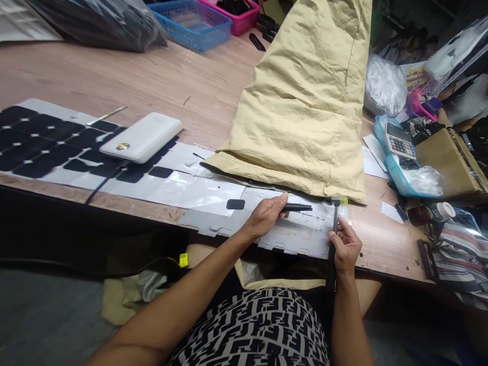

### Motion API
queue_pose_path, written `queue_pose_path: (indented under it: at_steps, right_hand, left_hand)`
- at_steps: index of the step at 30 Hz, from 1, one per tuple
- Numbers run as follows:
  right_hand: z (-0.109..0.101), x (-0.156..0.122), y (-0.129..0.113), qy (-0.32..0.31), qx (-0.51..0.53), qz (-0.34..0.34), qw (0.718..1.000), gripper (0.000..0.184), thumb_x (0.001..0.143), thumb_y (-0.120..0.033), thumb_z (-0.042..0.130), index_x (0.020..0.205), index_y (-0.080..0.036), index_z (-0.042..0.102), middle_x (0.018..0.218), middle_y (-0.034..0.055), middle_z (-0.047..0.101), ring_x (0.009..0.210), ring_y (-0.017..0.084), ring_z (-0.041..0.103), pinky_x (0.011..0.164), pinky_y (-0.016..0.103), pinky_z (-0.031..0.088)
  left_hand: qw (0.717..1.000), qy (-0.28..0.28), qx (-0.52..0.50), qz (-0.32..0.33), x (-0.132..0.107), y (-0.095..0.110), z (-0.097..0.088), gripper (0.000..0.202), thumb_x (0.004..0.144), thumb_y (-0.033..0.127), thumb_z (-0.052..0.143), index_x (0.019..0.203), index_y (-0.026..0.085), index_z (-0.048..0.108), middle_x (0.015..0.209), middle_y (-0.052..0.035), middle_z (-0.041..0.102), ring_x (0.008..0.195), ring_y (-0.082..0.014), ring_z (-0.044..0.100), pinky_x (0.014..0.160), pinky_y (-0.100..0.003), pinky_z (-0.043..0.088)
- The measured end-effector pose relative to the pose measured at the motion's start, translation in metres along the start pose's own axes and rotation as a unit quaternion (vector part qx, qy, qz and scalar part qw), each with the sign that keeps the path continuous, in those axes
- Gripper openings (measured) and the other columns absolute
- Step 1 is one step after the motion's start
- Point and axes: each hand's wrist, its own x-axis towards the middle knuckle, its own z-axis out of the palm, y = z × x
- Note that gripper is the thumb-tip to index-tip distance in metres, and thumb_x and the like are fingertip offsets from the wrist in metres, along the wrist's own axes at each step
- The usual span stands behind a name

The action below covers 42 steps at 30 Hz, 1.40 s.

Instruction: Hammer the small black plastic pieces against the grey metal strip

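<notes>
My left hand is closed on a slim black pen-like tool that points right, over the pale sheets on the table edge. In my right hand, the fingers pinch a long black strap running down toward my lap. A small silver metal piece sits at its upper end, next to the hem of the beige cloth. Left of my hands, a white power bank lies on a sheet with dark rounded patches.
At the back stand a blue basket and a pink basket. To the right are a calculator in a blue basket, a cardboard box, a white-capped bottle and striped cloth. The table's front edge runs just before me.
</notes>
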Motion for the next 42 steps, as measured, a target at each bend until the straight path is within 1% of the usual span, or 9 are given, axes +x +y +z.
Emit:
queue_pose_path:
  at_steps: [14,18,22,26,32,35,38,40,42]
  right_hand:
    - [-0.002,0.001,0.004,-0.01,-0.037,-0.012,0.999,0.049,0.075,-0.029,0.07,0.122,-0.018,0.073,0.081,0.0012,0.064,0.054,0.009,0.051,0.052,0.027,0.048]
    - [-0.002,0.001,0.005,-0.015,-0.033,-0.008,0.999,0.05,0.076,-0.029,0.07,0.124,-0.018,0.072,0.08,0.0003,0.061,0.054,0.009,0.051,0.052,0.026,0.047]
    - [-0.003,0.0,0.007,-0.002,-0.025,0.005,1.0,0.049,0.074,-0.029,0.072,0.122,-0.017,0.072,0.08,-0.0003,0.06,0.056,0.008,0.049,0.052,0.025,0.045]
    - [-0.003,0.0,0.007,-0.006,-0.021,0.007,1.0,0.048,0.073,-0.028,0.073,0.12,-0.018,0.073,0.08,-0.0008,0.059,0.055,0.008,0.048,0.052,0.025,0.044]
    - [-0.002,0.0,0.005,-0.01,-0.021,0.002,1.0,0.048,0.074,-0.028,0.072,0.121,-0.018,0.073,0.08,-0.0003,0.061,0.055,0.008,0.05,0.053,0.025,0.045]
    - [-0.002,0.0,0.005,-0.009,-0.025,-0.001,1.0,0.048,0.074,-0.027,0.072,0.121,-0.017,0.073,0.08,-0.0006,0.06,0.054,0.008,0.049,0.052,0.025,0.046]
    - [-0.002,0.0,0.006,-0.01,-0.028,-0.005,1.0,0.048,0.074,-0.027,0.072,0.121,-0.017,0.073,0.081,-0.0002,0.06,0.055,0.008,0.049,0.052,0.025,0.046]
    - [-0.002,0.001,0.007,-0.012,-0.034,-0.007,0.999,0.048,0.074,-0.027,0.072,0.121,-0.017,0.073,0.082,0.0002,0.061,0.055,0.008,0.049,0.052,0.025,0.046]
    - [-0.002,0.001,0.008,-0.013,-0.035,-0.01,0.999,0.048,0.074,-0.027,0.072,0.121,-0.017,0.073,0.082,0.0002,0.061,0.055,0.008,0.049,0.052,0.025,0.046]
  left_hand:
    - [0.999,-0.027,0.001,0.016,-0.001,0.005,0.0,0.064,0.099,0.067,0.032,0.06,0.02,0.053,0.059,-0.0006,0.05,0.062,-0.0157,0.053,0.07,-0.031,0.046]
    - [0.99,-0.088,0.056,0.095,-0.004,0.008,-0.002,0.061,0.1,0.063,0.033,0.067,0.018,0.057,0.076,-0.004,0.058,0.075,-0.017,0.056,0.076,-0.032,0.046]
    - [0.955,-0.16,0.169,0.182,-0.015,0.007,-0.003,0.049,0.095,0.059,0.052,0.074,0.018,0.068,0.111,-0.0102,0.064,0.108,-0.0253,0.054,0.1,-0.042,0.042]
    - [0.919,-0.24,0.228,0.212,-0.035,0.002,-0.004,0.025,0.079,0.051,0.078,0.083,0.026,0.078,0.151,-0.0053,0.047,0.141,-0.0364,0.033,0.118,-0.053,0.026]
    - [0.897,-0.258,0.289,0.213,-0.054,0.003,0.002,0.028,0.068,0.045,0.088,0.087,0.027,0.077,0.156,-0.0046,0.043,0.146,-0.04,0.03,0.118,-0.057,0.027]
    - [0.929,-0.194,0.257,0.182,-0.046,0.005,-0.005,0.038,0.074,0.05,0.083,0.102,0.026,0.076,0.137,-0.0088,0.061,0.13,-0.0328,0.049,0.108,-0.049,0.042]
    - [0.949,0.005,0.305,0.081,-0.028,0.005,-0.025,0.026,0.087,0.041,0.069,0.103,0.021,0.073,0.102,-0.0077,0.072,0.101,-0.0262,0.061,0.091,-0.042,0.05]
    - [0.913,0.152,0.377,0.002,-0.014,0.004,-0.041,0.023,0.088,0.038,0.065,0.098,0.02,0.073,0.091,-0.0084,0.072,0.093,-0.0281,0.061,0.085,-0.042,0.05]
    - [0.87,0.245,0.424,-0.061,0.0,0.002,-0.055,0.025,0.087,0.041,0.065,0.094,0.019,0.074,0.089,-0.0104,0.071,0.095,-0.0314,0.062,0.082,-0.041,0.049]
